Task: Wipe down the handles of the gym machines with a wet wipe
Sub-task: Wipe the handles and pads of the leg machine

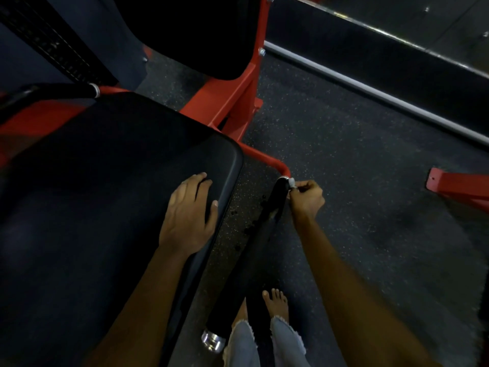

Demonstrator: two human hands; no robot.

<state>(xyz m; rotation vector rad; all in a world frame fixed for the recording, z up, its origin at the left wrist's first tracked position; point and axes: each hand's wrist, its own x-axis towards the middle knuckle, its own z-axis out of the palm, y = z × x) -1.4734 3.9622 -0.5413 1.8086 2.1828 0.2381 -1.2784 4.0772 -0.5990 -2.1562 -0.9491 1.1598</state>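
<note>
A long black handle runs beside the machine's seat, from a chrome end cap near me up to a red frame tube. My right hand pinches a small white wet wipe against the handle's far end, just below the red tube. My left hand rests flat on the right edge of the black padded seat, fingers straight. A second black handle shows at the seat's far left.
The red machine frame and a black back pad stand behind the seat. A weight stack is at the upper left. A grey rail crosses the speckled floor on the right, with another red frame foot. My bare feet stand beside the handle.
</note>
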